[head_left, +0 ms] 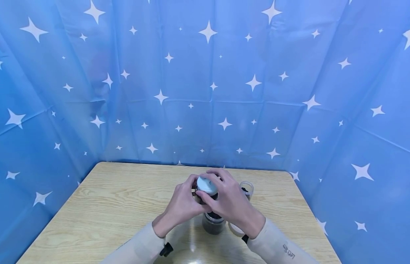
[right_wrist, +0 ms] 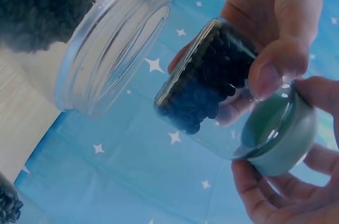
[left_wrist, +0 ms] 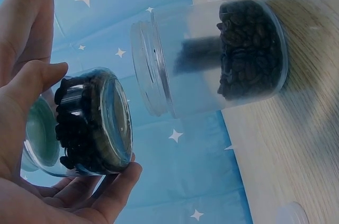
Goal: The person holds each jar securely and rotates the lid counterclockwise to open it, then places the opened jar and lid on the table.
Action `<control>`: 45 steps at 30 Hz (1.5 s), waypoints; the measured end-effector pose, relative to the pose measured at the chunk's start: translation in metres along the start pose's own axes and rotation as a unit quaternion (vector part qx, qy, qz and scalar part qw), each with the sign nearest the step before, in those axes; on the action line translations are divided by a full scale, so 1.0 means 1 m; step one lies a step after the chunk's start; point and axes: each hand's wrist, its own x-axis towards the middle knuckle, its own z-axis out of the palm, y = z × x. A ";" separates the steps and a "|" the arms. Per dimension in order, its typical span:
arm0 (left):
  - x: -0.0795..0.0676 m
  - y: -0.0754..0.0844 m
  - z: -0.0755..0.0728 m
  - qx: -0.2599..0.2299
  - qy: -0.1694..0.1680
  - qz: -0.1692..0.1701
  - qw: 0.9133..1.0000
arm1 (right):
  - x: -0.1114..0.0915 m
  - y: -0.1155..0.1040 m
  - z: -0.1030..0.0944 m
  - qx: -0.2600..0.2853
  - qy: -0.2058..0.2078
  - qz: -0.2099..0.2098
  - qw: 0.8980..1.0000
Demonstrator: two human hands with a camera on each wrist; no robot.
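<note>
My left hand grips a small clear glass jar partly filled with dark coffee beans, its thumb and fingers around the side. At the jar's top, my right hand holds a pale green lid between thumb and fingertips. The lid sits over the jar's mouth. Below both hands, a larger clear jar stands upright on the table, lidless, with coffee beans in its lower part. In the head view the hands hide most of the small jar.
Behind the right hand stands another clear jar with dark contents. A whitish round lid lies beside the larger jar, partly hidden by the right wrist. The wooden table ends at a blue star-patterned curtain.
</note>
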 end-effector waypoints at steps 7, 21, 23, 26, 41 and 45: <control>0.001 0.000 0.000 -0.011 -0.004 -0.004 1.000 | 0.001 0.006 -0.002 0.039 -0.012 -0.010 0.999; 0.003 0.006 0.000 -0.022 -0.009 -0.003 1.000 | 0.011 0.044 -0.019 0.170 -0.107 -0.116 0.973; 0.003 0.006 0.000 -0.022 -0.008 0.002 1.000 | 0.014 0.049 -0.021 0.182 -0.122 -0.137 0.966; 0.004 0.005 0.000 -0.016 -0.006 0.012 1.000 | 0.016 0.054 -0.022 0.189 -0.141 -0.148 0.961; 0.003 0.005 -0.002 -0.011 -0.001 0.007 1.000 | 0.018 0.054 -0.021 0.186 -0.142 -0.145 0.961; 0.002 0.005 -0.003 -0.016 -0.003 0.001 1.000 | 0.018 0.052 -0.021 0.183 -0.141 -0.140 0.963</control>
